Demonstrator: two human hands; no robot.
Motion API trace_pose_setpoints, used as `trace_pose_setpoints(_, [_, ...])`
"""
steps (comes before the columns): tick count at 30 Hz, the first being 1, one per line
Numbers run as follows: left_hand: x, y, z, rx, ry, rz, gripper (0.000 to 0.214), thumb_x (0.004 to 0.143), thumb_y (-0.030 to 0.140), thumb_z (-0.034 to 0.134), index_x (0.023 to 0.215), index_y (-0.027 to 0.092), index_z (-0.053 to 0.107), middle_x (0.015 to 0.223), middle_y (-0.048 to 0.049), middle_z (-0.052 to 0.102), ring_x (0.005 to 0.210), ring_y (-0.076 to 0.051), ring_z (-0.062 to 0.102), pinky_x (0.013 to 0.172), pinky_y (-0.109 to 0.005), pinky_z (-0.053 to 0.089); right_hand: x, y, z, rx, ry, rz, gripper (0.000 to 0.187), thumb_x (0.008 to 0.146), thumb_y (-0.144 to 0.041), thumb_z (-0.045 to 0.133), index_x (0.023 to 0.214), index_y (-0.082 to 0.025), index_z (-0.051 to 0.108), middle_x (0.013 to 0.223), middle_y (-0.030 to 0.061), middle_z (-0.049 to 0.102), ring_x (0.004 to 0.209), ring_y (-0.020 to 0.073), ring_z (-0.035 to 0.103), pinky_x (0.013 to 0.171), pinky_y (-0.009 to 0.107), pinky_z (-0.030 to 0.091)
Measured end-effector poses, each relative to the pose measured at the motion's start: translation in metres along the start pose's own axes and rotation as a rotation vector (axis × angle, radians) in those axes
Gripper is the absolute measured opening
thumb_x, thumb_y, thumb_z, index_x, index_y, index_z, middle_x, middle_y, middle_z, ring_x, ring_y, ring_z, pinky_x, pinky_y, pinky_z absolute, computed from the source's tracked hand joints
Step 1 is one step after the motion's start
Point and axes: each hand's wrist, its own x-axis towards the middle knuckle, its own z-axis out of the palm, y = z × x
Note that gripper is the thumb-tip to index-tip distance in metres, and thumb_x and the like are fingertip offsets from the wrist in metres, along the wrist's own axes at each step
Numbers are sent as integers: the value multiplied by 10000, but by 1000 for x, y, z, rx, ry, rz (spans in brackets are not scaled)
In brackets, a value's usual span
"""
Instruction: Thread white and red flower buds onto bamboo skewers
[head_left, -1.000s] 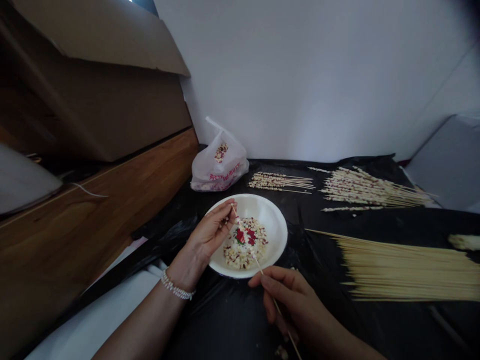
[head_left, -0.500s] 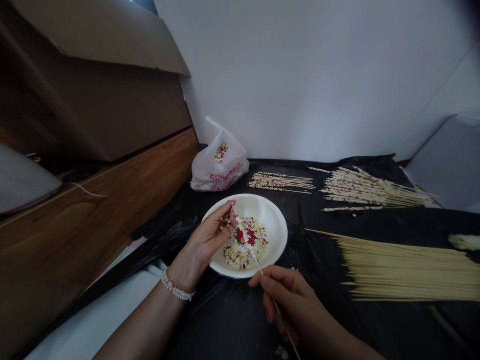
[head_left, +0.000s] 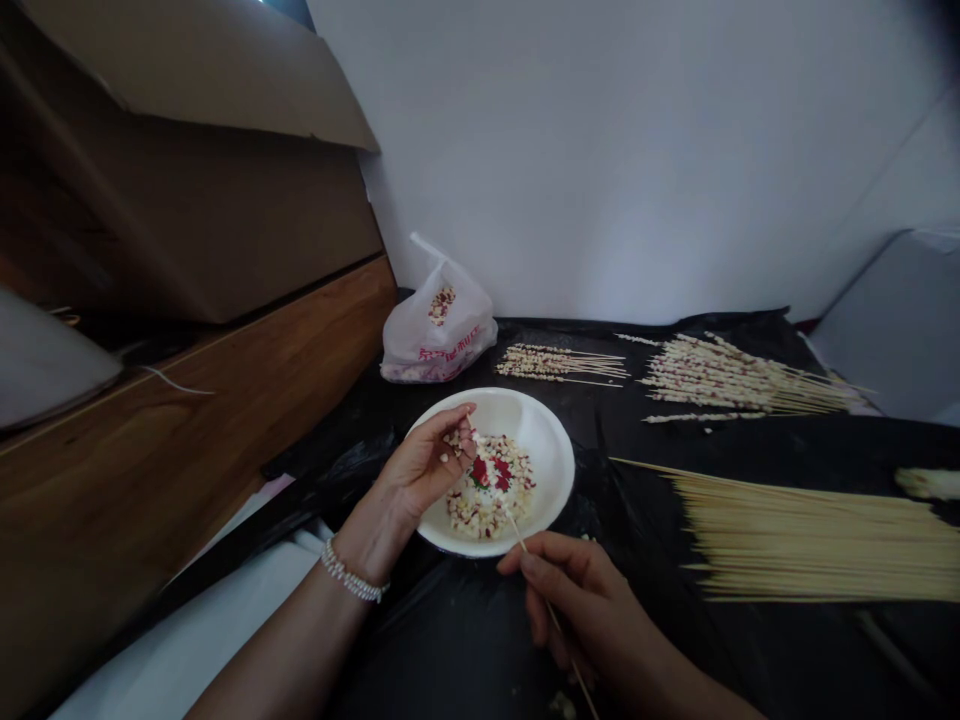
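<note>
Skewer: thin skewer (head_left: 511,522), slanting from low right up to the left, its upper end over the bowl and at the left fingertips. We see a few pale bits already threaded near that end.
Right hand: our right hand (head_left: 577,610) is closed on the skewer's lower half, thumb and fingers pinching it. The bare tail pokes out below the palm.
Left hand: our left hand (head_left: 424,465) hangs over the bowl's left rim, fingertips pinched on a few bits (head_left: 452,442) right at the skewer's tip. A bracelet (head_left: 349,575) circles the wrist.
Bowl: white bowl (head_left: 553,432) on the table just ahead of both hands. It holds a low heap of pale and reddish bits, with a red print showing in the middle.
Sheet: black plastic sheet (head_left: 465,640) covers the table under everything.
Bag: white bag (head_left: 439,330) with red print, behind the bowl against the wall (head_left: 637,150).
Loaded skewers: a small bunch (head_left: 562,363) just right of the bag, and a big heap (head_left: 742,385) farther right.
Bare sticks: wide spread of bare sticks (head_left: 810,540) to the right of the bowl, well apart from the hands.
Left side: wooden panel (head_left: 150,450) along the table's edge, with a cardboard box (head_left: 210,180) above it.
</note>
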Motion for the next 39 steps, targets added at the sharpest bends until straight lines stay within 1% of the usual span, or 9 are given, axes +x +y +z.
trace_pose_setpoints(7, [-11,2,13,-11,67,-122,132,753,0,739,826,103,704,661,4,641,533,-66,583,505,-153,500,1,-2,-2,-35,37,-62,401,815,-549,683,894,-158,731,459,-71,554,326,36,365,353,170,205])
trace_pose_setpoints(10, [-11,2,16,-7,93,-117,130,765,-7,732,838,97,708,661,-2,652,525,-64,587,495,-148,501,1,-2,-4,-47,38,-67,394,828,-535,677,902,-152,735,466,-67,559,332,38,372,355,170,218])
trace_pose_setpoints(15, [-15,0,18,24,72,-159,106,827,-5,676,827,96,707,617,-1,633,504,-75,586,495,-159,517,1,-3,-5,-35,2,-100,400,835,-536,683,898,-143,726,458,-69,556,320,36,366,349,168,215])
trace_pose_setpoints(19, [-15,0,19,-56,73,-157,97,896,29,611,897,68,700,708,-49,681,546,-96,631,526,-172,556,1,-4,-6,-36,42,-68,410,837,-546,690,923,-147,732,487,-62,572,334,39,385,341,156,209])
trace_pose_setpoints(22, [-12,1,20,-139,116,-156,230,922,-38,478,1000,45,678,810,-90,710,645,-119,693,616,-182,595,2,-4,-7,-6,55,-61,417,820,-562,708,911,-156,723,485,-69,559,323,41,365,313,156,188])
trace_pose_setpoints(26, [-12,4,20,-168,213,-170,445,864,-148,355,1139,42,649,915,-111,731,810,-143,741,754,-193,606,3,-3,-8,-2,40,-55,419,814,-569,714,901,-159,725,476,-67,558,318,38,365,311,151,186])
trace_pose_setpoints(30, [-13,3,21,-122,210,-153,486,860,-124,427,1216,111,658,973,-85,751,926,-149,739,815,-189,591,3,-3,-7,-17,32,-52,421,809,-568,712,898,-156,729,481,-62,566,321,37,380,313,149,194])
trace_pose_setpoints(34, [-11,1,18,-49,150,-69,441,830,-59,582,1194,166,688,983,-59,766,1010,-179,723,879,-221,575,2,-4,-6,-29,38,-36,396,821,-549,704,907,-164,737,491,-57,573,337,42,396,328,151,207])
trace_pose_setpoints(39, [-8,1,12,-82,179,-82,368,845,-13,629,1152,180,695,835,-36,749,793,-148,721,751,-226,593,0,-4,-5,-31,33,-49,364,845,-526,689,906,-171,742,490,-55,578,341,47,401,351,167,210])
